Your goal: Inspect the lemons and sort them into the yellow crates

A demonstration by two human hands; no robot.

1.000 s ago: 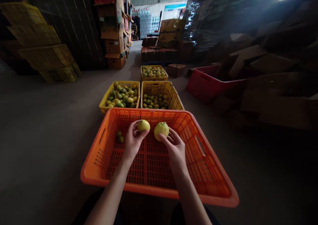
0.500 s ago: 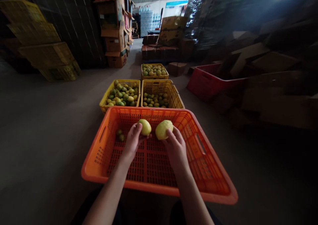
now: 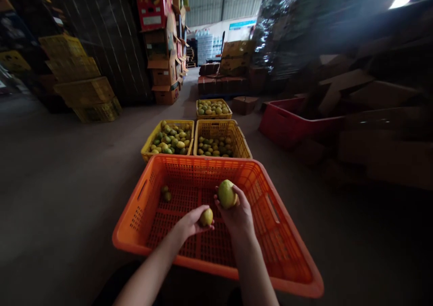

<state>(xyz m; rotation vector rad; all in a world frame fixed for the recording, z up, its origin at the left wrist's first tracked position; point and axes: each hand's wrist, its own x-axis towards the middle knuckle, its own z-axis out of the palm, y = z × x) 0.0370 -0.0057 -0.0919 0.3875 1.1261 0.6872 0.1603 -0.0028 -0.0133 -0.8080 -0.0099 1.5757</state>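
My left hand (image 3: 195, 220) is closed around a small yellow lemon (image 3: 206, 216), low over the middle of the orange crate (image 3: 216, 272). Farther forward and to the right, my right hand (image 3: 239, 211) grips a larger yellow-green lemon (image 3: 226, 194), its fingers wrapped round the sides. The two fruits are apart. Down in the crate's far left corner lie a couple of small dark greenish fruits (image 3: 167, 196). Slots in the crate's floor show beneath both hands.
Behind the orange crate stand yellow crates of green and yellow fruit: a left one (image 3: 144, 149), a right one (image 3: 243, 146) and a farther one (image 3: 214, 116). A red crate (image 3: 284, 125) with cardboard is at right. Stacked yellow crates (image 3: 84, 92) and cardboard boxes (image 3: 165, 76) stand at left.
My left hand has come nearer and lower with its lemon. My right hand has turned its lemon and stays farther forward. The view has tilted up slightly.
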